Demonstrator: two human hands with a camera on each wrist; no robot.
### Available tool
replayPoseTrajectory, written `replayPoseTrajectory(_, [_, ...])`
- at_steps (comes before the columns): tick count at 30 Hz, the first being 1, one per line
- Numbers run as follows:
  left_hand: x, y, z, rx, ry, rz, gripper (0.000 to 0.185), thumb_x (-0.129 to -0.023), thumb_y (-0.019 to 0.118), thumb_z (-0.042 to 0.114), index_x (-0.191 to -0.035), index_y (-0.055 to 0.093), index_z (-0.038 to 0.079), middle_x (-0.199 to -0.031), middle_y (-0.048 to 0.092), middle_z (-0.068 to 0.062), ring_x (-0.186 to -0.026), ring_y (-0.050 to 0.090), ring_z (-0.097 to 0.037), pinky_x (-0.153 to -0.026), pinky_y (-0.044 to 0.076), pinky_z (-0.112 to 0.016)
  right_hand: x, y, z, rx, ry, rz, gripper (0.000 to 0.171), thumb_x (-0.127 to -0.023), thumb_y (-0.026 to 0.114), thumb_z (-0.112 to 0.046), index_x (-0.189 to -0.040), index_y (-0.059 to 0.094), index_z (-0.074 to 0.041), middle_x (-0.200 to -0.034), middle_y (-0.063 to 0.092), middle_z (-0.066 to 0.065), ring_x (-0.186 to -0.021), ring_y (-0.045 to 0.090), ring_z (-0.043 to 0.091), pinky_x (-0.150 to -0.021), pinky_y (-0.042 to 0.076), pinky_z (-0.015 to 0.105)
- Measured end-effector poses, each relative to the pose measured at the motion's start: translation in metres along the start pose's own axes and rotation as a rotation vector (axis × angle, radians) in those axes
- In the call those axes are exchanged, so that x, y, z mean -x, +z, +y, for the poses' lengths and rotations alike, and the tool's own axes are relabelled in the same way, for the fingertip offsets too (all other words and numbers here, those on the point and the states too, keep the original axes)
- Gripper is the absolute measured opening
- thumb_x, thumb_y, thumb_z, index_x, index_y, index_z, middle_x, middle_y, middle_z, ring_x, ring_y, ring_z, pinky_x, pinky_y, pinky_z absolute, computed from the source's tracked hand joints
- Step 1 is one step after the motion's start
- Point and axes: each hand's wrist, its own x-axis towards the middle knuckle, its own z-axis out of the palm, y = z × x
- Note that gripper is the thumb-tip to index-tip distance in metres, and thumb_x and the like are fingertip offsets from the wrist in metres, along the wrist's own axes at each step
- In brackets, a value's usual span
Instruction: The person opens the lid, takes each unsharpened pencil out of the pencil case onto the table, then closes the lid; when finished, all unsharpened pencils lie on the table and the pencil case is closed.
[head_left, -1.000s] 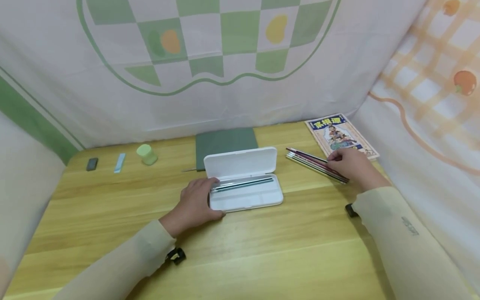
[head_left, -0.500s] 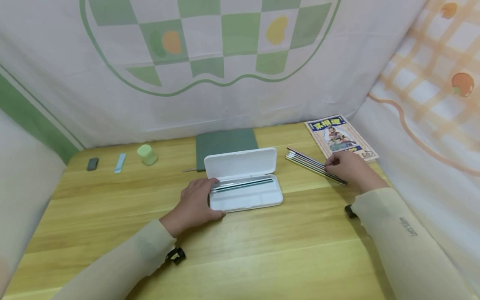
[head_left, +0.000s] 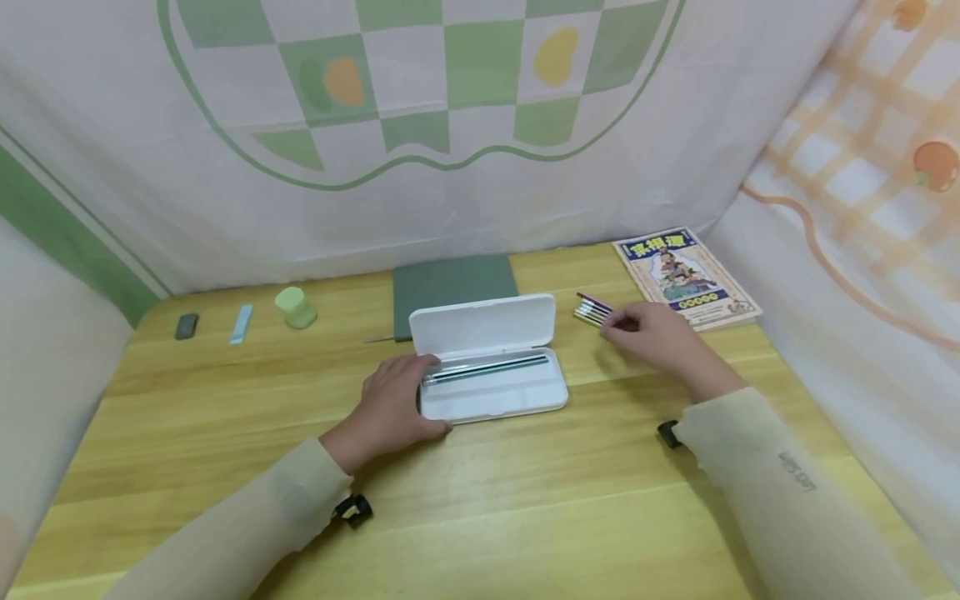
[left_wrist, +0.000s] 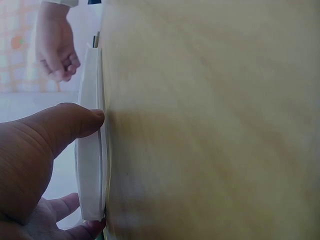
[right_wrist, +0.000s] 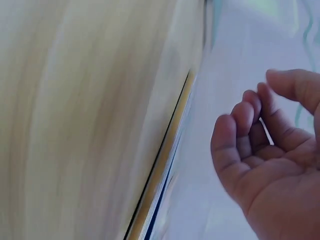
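My left hand (head_left: 386,408) grips the left end of an open white pencil case (head_left: 495,398), thumb on its front side, fingers around the far corner. A few dark green and silver pencils (head_left: 487,367) lie in the case, whose lid stands raised. To the right, my right hand (head_left: 660,342) hovers over a bundle of several striped pencils (head_left: 591,312) on the table, hiding most of them in the head view. In the right wrist view its fingers (right_wrist: 227,145) are loosely bent, with nothing between them and the thumb. The bundle (right_wrist: 162,165) lies below them.
Behind the case lies a dark green notebook (head_left: 453,279). A comic-style booklet (head_left: 686,279) sits at the back right. At the back left stand a light green cup-shaped object (head_left: 296,308), a light blue strip (head_left: 241,324) and a dark grey block (head_left: 187,326). Curtains surround the table.
My right hand has moved left along the pencil bundle, from its near right end towards its far left end, uncovering more of the booklet. My left hand and the case have stayed put.
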Motion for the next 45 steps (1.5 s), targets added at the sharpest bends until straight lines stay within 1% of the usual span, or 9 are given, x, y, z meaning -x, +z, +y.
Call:
replayPoseTrajectory(3, [0.000, 0.000, 0.000, -0.002, 0.005, 0.005, 0.093, -0.076, 0.089, 0.046, -0.152, 0.046, 0.015, -0.155, 0.047, -0.007, -0.147, 0.033, -0.033, -0.116, 0.024, -0.063, 0.000, 0.017, -0.026, -0.038, -0.068, -0.038, 0.019, -0.099, 0.071, -0.027, -0.108, 0.076, -0.011, -0.109, 0.073, 0.008, -0.102, 0.064, 0.027, -0.093, 0.051, 0.049])
replayPoseTrajectory(6, [-0.001, 0.001, 0.000, -0.001, 0.010, 0.007, 0.092, -0.076, 0.089, 0.045, -0.151, 0.046, 0.015, -0.154, 0.048, -0.007, -0.146, 0.034, -0.033, -0.116, 0.025, -0.063, -0.004, 0.037, -0.043, -0.065, -0.152, -0.087, 0.014, -0.098, 0.073, -0.022, -0.104, 0.077, -0.010, -0.101, 0.072, 0.004, -0.094, 0.064, 0.021, -0.087, 0.053, 0.042])
replayPoseTrajectory(9, [-0.002, 0.002, 0.000, -0.001, 0.011, 0.002, 0.092, -0.076, 0.090, 0.045, -0.151, 0.046, 0.015, -0.154, 0.048, -0.007, -0.146, 0.034, -0.033, -0.116, 0.025, -0.063, -0.008, 0.053, -0.054, -0.085, -0.175, -0.151, 0.012, -0.097, 0.073, -0.022, -0.104, 0.076, -0.012, -0.098, 0.071, 0.000, -0.091, 0.064, 0.017, -0.084, 0.054, 0.038])
replayPoseTrajectory(13, [-0.001, 0.002, 0.002, -0.002, 0.010, -0.003, 0.093, -0.076, 0.090, 0.045, -0.151, 0.046, 0.015, -0.155, 0.048, -0.007, -0.147, 0.034, -0.033, -0.117, 0.024, -0.062, -0.009, 0.065, -0.068, -0.078, -0.180, -0.197, 0.016, -0.097, 0.074, -0.021, -0.108, 0.076, -0.010, -0.100, 0.072, 0.000, -0.094, 0.065, 0.017, -0.086, 0.055, 0.039])
replayPoseTrajectory(18, [-0.001, 0.002, 0.004, 0.001, 0.008, -0.007, 0.093, -0.076, 0.090, 0.045, -0.151, 0.046, 0.014, -0.155, 0.047, -0.008, -0.146, 0.034, -0.033, -0.117, 0.024, -0.061, -0.009, 0.067, -0.076, -0.046, -0.173, -0.212, 0.020, -0.097, 0.074, -0.019, -0.112, 0.075, -0.005, -0.103, 0.073, 0.001, -0.097, 0.066, 0.018, -0.091, 0.055, 0.042])
replayPoseTrajectory(24, [0.000, 0.000, 0.004, -0.006, 0.004, -0.006, 0.092, -0.077, 0.089, 0.045, -0.151, 0.045, 0.014, -0.154, 0.048, -0.008, -0.146, 0.034, -0.033, -0.117, 0.024, -0.060, -0.010, 0.070, -0.078, -0.057, -0.151, -0.271, 0.022, -0.097, 0.073, -0.022, -0.115, 0.074, -0.007, -0.102, 0.071, 0.000, -0.095, 0.064, 0.017, -0.088, 0.055, 0.039])
replayPoseTrajectory(31, [0.000, 0.000, 0.004, -0.010, 0.005, -0.002, 0.092, -0.077, 0.089, 0.045, -0.151, 0.045, 0.014, -0.154, 0.048, -0.008, -0.145, 0.034, -0.032, -0.117, 0.025, -0.060, -0.013, 0.072, -0.080, -0.048, -0.183, -0.316, 0.024, -0.095, 0.076, -0.020, -0.116, 0.075, -0.009, -0.104, 0.072, -0.002, -0.095, 0.064, 0.016, -0.089, 0.055, 0.039])
replayPoseTrajectory(41, [-0.001, -0.001, 0.004, -0.007, 0.003, -0.012, 0.093, -0.076, 0.089, 0.045, -0.152, 0.045, 0.014, -0.155, 0.047, -0.009, -0.145, 0.035, -0.033, -0.116, 0.025, -0.060, -0.019, 0.074, -0.084, -0.014, -0.198, -0.387, 0.018, -0.097, 0.074, -0.018, -0.113, 0.076, -0.012, -0.101, 0.071, -0.004, -0.093, 0.065, 0.013, -0.089, 0.055, 0.036])
replayPoseTrajectory(45, [-0.002, -0.001, 0.003, -0.013, 0.006, -0.014, 0.093, -0.076, 0.089, 0.045, -0.152, 0.045, 0.014, -0.154, 0.047, -0.009, -0.145, 0.035, -0.033, -0.116, 0.026, -0.060, -0.019, 0.074, -0.087, -0.016, -0.209, -0.386, 0.016, -0.097, 0.074, -0.016, -0.111, 0.076, -0.010, -0.101, 0.072, -0.004, -0.095, 0.065, 0.012, -0.090, 0.056, 0.036])
